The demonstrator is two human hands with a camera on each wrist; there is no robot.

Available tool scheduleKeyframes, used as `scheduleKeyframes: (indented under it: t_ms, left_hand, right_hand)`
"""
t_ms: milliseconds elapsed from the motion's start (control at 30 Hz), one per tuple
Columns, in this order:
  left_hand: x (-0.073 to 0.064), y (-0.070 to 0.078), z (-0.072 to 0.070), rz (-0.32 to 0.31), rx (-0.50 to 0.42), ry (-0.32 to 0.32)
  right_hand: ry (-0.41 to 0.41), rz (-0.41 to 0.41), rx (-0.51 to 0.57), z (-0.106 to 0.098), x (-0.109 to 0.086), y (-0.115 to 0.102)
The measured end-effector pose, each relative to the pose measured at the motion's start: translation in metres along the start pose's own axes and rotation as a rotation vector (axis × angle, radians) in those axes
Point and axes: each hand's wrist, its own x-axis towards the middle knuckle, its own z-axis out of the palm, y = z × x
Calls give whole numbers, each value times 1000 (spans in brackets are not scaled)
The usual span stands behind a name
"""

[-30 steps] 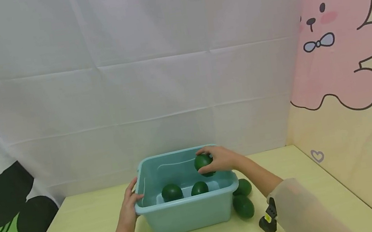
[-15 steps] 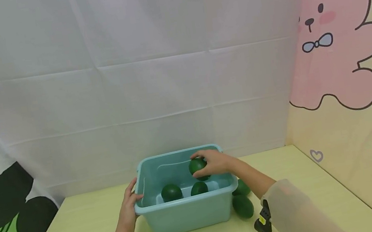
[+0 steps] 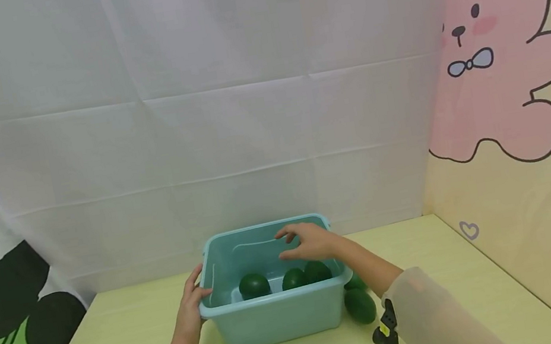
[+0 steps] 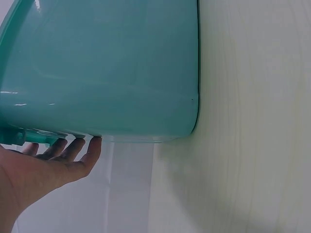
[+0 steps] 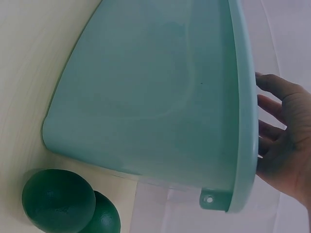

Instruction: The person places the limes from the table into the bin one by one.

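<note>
A light teal plastic bin [image 3: 282, 318] stands on the table, with three smooth dark green avocados inside: one on the left [image 3: 254, 285], one in the middle [image 3: 293, 278] and one on the right [image 3: 317, 271]. My left hand [image 3: 189, 309] grips the bin's left end at the rim; in the left wrist view its fingertips [image 4: 95, 145] press the outer wall. Over the bin's right half hovers my right hand [image 3: 310, 241], fingers and thumb spread apart with nothing between them. The right wrist view shows this hand's fingers [image 5: 274, 87] beyond the rim, partly hidden by it.
Two more avocados lie on the table just right of the bin, a front one [image 3: 360, 306] and a partly hidden one [image 3: 355, 281] behind it. A white cloth [image 3: 223, 114] hangs behind the pale wooden table [image 3: 133, 333]. On the right is a wall with a pink rabbit drawing [image 3: 502, 64].
My right hand has moved left and slightly inward, then let go of an avocado, which now lies at the right inside the bin. The left hand and the bin have stayed put.
</note>
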Motion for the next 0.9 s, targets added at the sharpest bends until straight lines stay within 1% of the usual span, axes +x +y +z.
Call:
scheduleKeyframes:
  t_ms: [300,533,700,900]
  left_hand:
    - [-1,1,0,2,8,5]
    - [0,0,-1,-1,9,4]
    - [-1,-1,-1,-4,10,2]
    - [0,0,-1,-8,5,0]
  right_hand:
    - [-1,28,26,-4,-3,4]
    - [9,1,21,-13,-5,6]
    - [33,4,-10,-21,-7,8]
    - [93,2,3,-34,-14,15]
